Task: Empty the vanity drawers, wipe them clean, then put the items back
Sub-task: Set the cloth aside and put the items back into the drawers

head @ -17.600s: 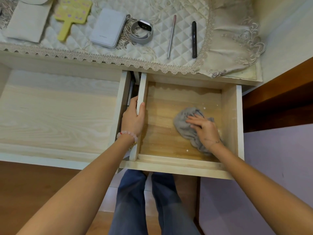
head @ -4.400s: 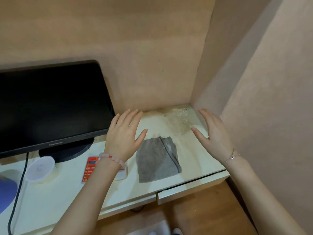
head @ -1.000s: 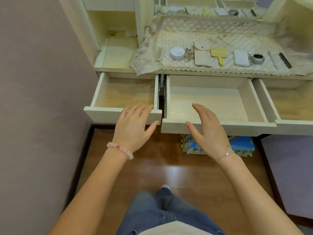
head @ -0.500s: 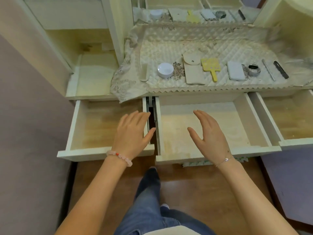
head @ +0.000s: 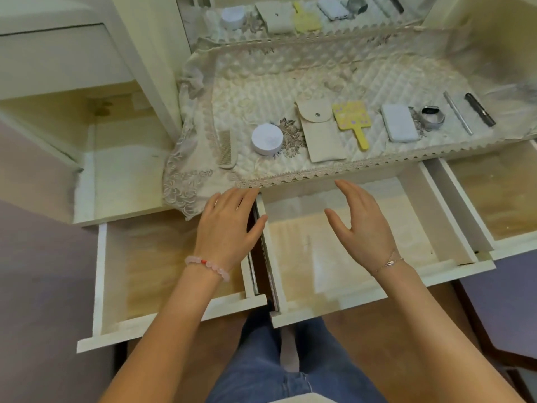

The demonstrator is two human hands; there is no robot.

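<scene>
Three drawers are pulled out: the left drawer (head: pixel 174 322), the middle drawer (head: pixel 363 303) and the right drawer (head: pixel 499 193). I see nothing lying inside them. The things that belong in them are up on the quilted cloth (head: pixel 290 91), in a row just behind the lace edge.

The left hand (head: pixel 229 228) hangs over the gap between the left and middle drawers. Its fingers are straight and a little apart, and it holds nothing. Its fingertips are very near the lace edge. The right hand (head: pixel 364 228) hangs over the middle drawer, turned on its side. Its fingers are straight too, the thumb sticks out, and it holds nothing.

All the things lie ahead of the fingers and higher up. The comb (head: pixel 225 148) and the white jar (head: pixel 267 139) are nearest the left hand. The comb's long side points toward and away from the person. The pouch (head: pixel 321 132) and the yellow mirror (head: pixel 353 120) are nearest the right hand, and the mirror's handle points down toward the drawers. The white case (head: pixel 400 126), the grey band (head: pixel 433 117), the silver pen (head: pixel 456 112) and the black pen (head: pixel 479 109) lie farther right.

I think putting things back comes next, so each hand needs to reach forward and up.
</scene>
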